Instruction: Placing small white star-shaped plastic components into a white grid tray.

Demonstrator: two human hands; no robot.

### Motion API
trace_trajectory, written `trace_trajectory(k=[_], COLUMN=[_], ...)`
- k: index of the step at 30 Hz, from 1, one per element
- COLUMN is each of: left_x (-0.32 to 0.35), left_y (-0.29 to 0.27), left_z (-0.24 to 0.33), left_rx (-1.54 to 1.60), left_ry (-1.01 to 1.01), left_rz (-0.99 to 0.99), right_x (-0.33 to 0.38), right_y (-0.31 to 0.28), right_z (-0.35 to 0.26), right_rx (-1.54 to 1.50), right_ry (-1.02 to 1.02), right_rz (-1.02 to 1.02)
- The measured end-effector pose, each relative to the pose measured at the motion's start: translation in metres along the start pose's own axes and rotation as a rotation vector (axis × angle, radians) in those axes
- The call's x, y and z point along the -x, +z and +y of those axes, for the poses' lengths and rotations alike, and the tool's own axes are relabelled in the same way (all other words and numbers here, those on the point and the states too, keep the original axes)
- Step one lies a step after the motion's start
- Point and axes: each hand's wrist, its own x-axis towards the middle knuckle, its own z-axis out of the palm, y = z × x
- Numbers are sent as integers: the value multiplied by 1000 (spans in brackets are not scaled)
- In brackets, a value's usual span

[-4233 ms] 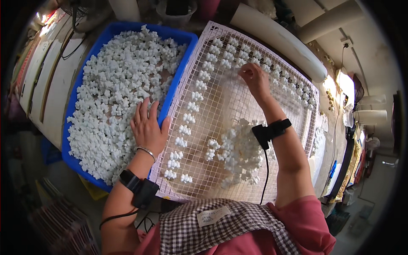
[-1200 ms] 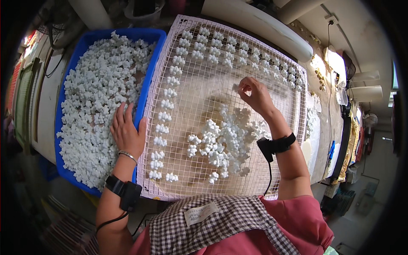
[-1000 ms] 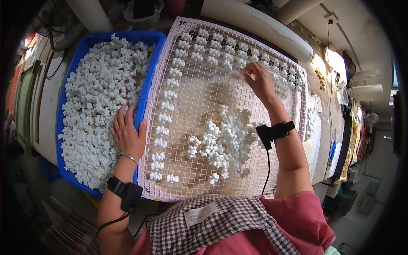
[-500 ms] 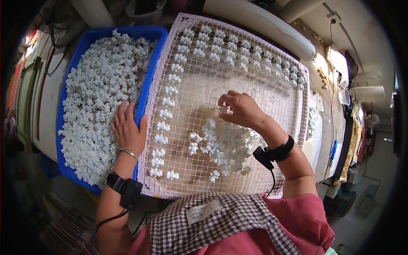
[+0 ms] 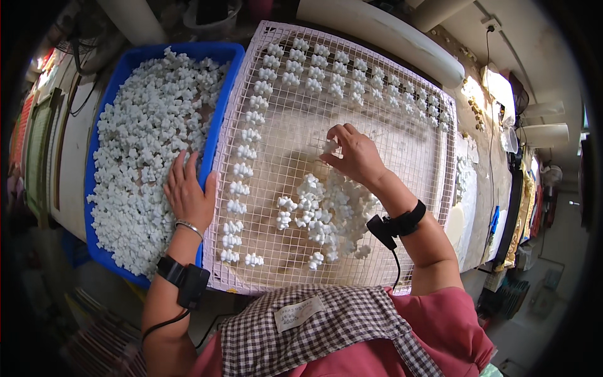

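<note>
Head view: pink wire grid tray [image 5: 414, 135] carries rows of small white pieces plus a loose heap [image 5: 330, 217], blue bin [image 5: 217, 53] alongside brims with more, left hand [image 5: 188, 195] lies flat and spread on its rim, right hand [image 5: 352, 154] pinches one white piece [image 5: 328, 147] above the heap.
</note>
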Motion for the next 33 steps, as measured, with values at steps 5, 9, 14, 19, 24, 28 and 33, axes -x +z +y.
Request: trace_trajectory(k=[5, 9, 14, 19, 24, 28, 33], left_x=[0, 0, 0, 0, -1, 0, 1], left_y=[1, 3, 1, 1, 3, 2, 3], left_z=[-1, -2, -1, -2, -1, -3, -4], left_rx=[4, 31, 32, 26, 26, 17, 4], left_ry=[3, 5, 13, 5, 7, 5, 14], left_rz=[8, 21, 18, 12, 8, 9, 18], right_x=[-3, 1, 7, 2, -4, -4, -5], right_y=[-11, -11, -13, -9, -7, -12, -14], right_z=[13, 43, 57, 45, 70, 64, 77], right_rx=[-145, -96, -132, -91, -306, -238, -155], right_ry=[-166, -95, 88, -33, 46, 54, 2], right_rz=[82, 76, 191, 174, 251, 193, 307])
